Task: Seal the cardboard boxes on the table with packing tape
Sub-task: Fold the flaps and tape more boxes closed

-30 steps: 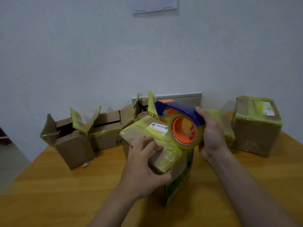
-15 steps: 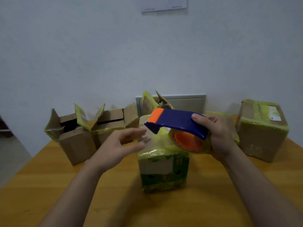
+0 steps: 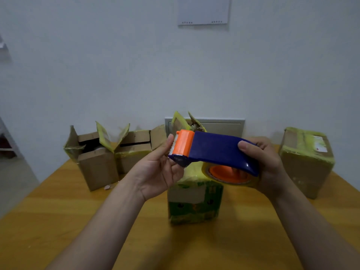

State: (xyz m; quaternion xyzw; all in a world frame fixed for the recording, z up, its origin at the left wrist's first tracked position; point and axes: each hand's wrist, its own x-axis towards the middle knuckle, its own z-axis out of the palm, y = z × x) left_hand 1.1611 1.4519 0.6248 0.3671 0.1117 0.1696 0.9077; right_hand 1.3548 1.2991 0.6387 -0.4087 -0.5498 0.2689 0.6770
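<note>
Head view only. Recorded right hand (image 3: pixel 269 165) clamped round rear of blue tape dispenser (image 3: pixel 216 151), thumb on top, fingers curled behind yellowish tape roll (image 3: pixel 206 169) on its orange hub. Recorded left hand (image 3: pixel 156 173) at orange front end: thumb up against toothed cutter edge, fingers curled under nose, pinching it. Noted dispenser held roughly level in air, just above green-printed box (image 3: pixel 194 203) standing mid-table with yellow tape across its top; contact between the two not discernible. Logged taped-over box (image 3: pixel 305 164) at far right, closed. Logged open box (image 3: pixel 97 168) at far left, flaps up, second open box (image 3: pixel 134 154) right beside it, third open box (image 3: pixel 182 121) behind dispenser against grey wall panel (image 3: pixel 224 125). All on wooden table (image 3: pixel 58 221).
</note>
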